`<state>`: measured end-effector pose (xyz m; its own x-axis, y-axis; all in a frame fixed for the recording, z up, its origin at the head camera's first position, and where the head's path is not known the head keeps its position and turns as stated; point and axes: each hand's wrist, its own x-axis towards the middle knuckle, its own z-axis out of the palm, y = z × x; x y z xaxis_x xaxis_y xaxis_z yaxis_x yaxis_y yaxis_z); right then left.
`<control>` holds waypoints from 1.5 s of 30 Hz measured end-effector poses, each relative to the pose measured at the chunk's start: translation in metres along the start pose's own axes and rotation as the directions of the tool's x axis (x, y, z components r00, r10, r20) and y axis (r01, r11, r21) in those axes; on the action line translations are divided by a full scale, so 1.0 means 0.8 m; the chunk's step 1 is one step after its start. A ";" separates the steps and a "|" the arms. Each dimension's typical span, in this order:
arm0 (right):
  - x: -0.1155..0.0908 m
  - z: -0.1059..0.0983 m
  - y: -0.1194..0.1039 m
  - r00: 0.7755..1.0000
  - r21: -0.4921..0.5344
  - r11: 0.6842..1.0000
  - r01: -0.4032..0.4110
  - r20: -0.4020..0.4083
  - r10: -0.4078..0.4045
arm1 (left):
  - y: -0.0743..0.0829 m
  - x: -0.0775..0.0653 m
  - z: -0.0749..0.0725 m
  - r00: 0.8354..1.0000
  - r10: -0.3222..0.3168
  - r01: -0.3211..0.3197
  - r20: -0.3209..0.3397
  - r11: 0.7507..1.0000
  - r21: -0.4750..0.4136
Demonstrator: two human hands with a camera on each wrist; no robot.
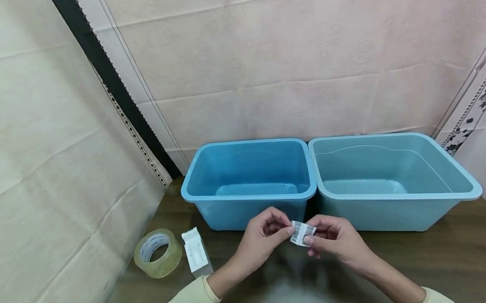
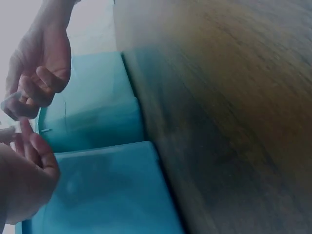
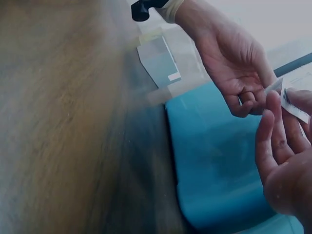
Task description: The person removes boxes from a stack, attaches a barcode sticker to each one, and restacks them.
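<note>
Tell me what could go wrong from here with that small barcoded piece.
Left hand and right hand both pinch the small barcoded piece, so pulling unevenly might crease or tear it. Held only by fingers and thumbs, it could slip and fall to the table. The white box stands close to the left sleeve; drawing that arm sideways might knock it.

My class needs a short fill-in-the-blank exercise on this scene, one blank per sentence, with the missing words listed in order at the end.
1. The left grip and right grip pinch the same barcode-printed ____ slip.
2. In the head view, the box sits just right of the roll of ____.
3. In that view, the deeper-blue tub is to the ____ of the paler tub.
4. Altogether, ____ tubs are visible.

Missing words: white; tape; left; two.
</note>
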<state>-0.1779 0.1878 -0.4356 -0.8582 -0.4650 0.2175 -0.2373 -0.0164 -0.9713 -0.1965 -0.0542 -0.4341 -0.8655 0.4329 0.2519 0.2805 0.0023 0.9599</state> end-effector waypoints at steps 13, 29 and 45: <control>0.005 0.002 -0.002 0.997 -0.140 0.988 0.073 -0.018 -0.076 | 0.007 -0.005 0.003 0.996 -0.065 0.061 0.063 0.996 0.058; -0.010 -0.002 -0.002 0.978 -0.140 0.973 -0.185 -0.121 0.168 | 0.004 -0.015 -0.015 0.993 -0.105 0.113 -0.060 0.979 0.168; -0.032 -0.012 0.037 0.872 -0.288 0.885 -0.365 0.229 0.434 | -0.007 -0.024 -0.026 0.980 0.197 -0.154 -0.014 0.810 0.565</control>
<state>-0.1671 0.2076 -0.4694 -0.7469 -0.6147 -0.2536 -0.0283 0.4104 -0.9115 -0.1900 -0.0817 -0.4421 -0.7992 0.4119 0.4377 0.5955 0.4443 0.6693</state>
